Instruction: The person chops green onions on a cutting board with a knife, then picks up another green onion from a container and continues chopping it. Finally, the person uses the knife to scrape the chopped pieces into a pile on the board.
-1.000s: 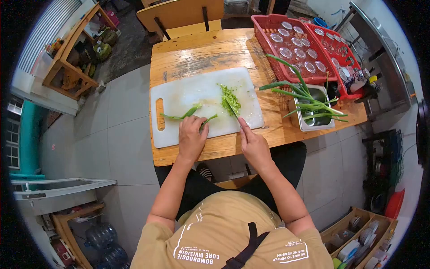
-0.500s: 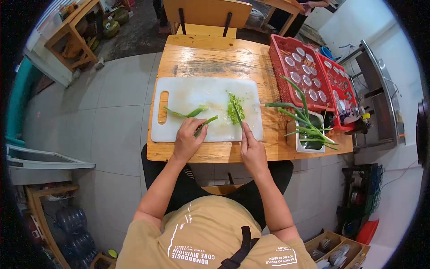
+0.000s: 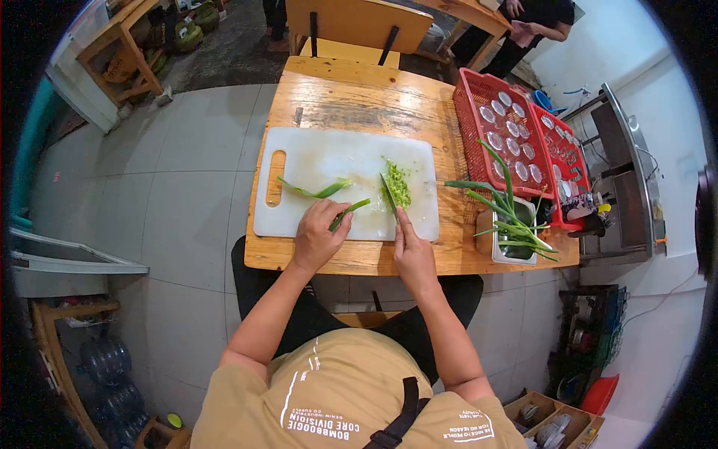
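A white cutting board (image 3: 329, 153) lies on the wooden table. My left hand (image 3: 321, 236), at the board's front edge, is closed on a short green onion piece (image 3: 357, 209) that points to the right. Another green onion stalk (image 3: 314, 192) lies just beyond that hand. My right hand (image 3: 413, 251) grips a knife (image 3: 389, 193), its blade at the left side of a pile of chopped green onion (image 3: 399, 185). The knife's handle is mostly hidden in the hand.
Right of the board, a metal container (image 3: 513, 258) holds long green onions (image 3: 511, 213). Behind it stand red baskets (image 3: 467, 112) of clear cups. A wooden chair (image 3: 359, 22) is at the table's far side. A person in dark clothes (image 3: 542, 26) stands at the back right.
My right hand and the knife have moved slightly left, from within the chopped pile to its left side. The camera view has shifted a little, and more of the person at the back shows.
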`<state>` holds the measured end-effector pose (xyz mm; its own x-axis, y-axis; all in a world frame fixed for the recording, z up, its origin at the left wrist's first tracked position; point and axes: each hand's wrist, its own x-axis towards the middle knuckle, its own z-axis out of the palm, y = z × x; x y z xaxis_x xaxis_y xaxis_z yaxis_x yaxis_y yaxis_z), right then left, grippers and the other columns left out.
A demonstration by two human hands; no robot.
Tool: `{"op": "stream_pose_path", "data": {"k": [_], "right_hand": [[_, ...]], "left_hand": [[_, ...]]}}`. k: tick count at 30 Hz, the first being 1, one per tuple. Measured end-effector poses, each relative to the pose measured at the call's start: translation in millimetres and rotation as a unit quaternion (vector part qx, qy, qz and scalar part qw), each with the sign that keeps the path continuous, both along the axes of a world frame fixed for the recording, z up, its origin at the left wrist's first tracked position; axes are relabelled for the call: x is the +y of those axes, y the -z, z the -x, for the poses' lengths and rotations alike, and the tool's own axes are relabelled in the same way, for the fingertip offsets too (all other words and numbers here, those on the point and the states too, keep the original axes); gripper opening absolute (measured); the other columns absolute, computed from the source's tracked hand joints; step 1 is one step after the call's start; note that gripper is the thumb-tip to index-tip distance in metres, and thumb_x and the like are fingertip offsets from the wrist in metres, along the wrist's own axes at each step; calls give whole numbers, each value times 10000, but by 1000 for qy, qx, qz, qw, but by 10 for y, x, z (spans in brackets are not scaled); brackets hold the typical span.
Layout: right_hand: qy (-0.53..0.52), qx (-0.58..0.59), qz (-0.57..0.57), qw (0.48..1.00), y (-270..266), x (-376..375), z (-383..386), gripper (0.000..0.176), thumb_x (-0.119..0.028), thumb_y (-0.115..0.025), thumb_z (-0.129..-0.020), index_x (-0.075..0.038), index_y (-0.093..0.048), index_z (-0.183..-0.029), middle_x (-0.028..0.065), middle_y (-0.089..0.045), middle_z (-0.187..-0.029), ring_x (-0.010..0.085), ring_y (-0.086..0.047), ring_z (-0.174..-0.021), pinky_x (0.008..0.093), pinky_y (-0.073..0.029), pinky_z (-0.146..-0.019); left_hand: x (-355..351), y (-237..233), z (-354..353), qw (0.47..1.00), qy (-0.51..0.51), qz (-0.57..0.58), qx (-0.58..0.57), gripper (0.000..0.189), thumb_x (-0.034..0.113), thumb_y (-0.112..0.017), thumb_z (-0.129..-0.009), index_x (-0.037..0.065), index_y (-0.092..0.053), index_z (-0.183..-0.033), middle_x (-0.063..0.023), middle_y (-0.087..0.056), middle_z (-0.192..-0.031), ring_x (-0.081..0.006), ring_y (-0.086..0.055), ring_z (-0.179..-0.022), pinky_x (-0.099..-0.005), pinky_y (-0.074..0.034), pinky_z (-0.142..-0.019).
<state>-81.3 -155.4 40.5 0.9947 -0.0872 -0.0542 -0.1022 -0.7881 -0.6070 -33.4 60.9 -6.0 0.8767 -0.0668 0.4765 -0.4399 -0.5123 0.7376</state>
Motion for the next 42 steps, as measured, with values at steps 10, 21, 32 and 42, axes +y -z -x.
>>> {"op": "stream_pose_path", "data": {"k": [10,21,32,42], "right_hand": [[-5,-32,33,999,129,-154,8,429,-223,-533,-1130,-195,-561,-1557,323,-719,-940,498,-718,-909,527,-560,-809],[-33,-71,144,986,234,-352,10,489,-266,-558,-1103,-275,-516,-1589,220,-691,-711,422,-689,-634,534,-548,-610],[-33,-131,153,979,364,-454,-32,488,-273,-568,-1095,-281,-529,-1582,211,-674,-661,438,-667,-584,556,-538,-586],[-27,-67,152,986,266,-341,-66,454,-288,-548,-1111,-281,-557,-1565,246,-682,-714,463,-685,-660,563,-544,-645]], "left_hand": [[15,13,22,1000,4,0,7,163,113,-761,-945,20,-742,-1077,-147,-696,-966,-359,-675,-897,-449,-551,-801],[-9,-9,37,1000,1,16,18,150,117,-761,-931,17,-747,-1041,-138,-679,-924,-355,-663,-881,-452,-542,-805],[-9,33,16,1000,-4,18,24,170,130,-765,-934,21,-747,-1063,-144,-682,-950,-359,-667,-900,-456,-543,-820],[-11,8,15,1000,-6,11,16,174,138,-766,-934,22,-746,-1062,-144,-688,-961,-362,-668,-908,-455,-544,-815]]}}
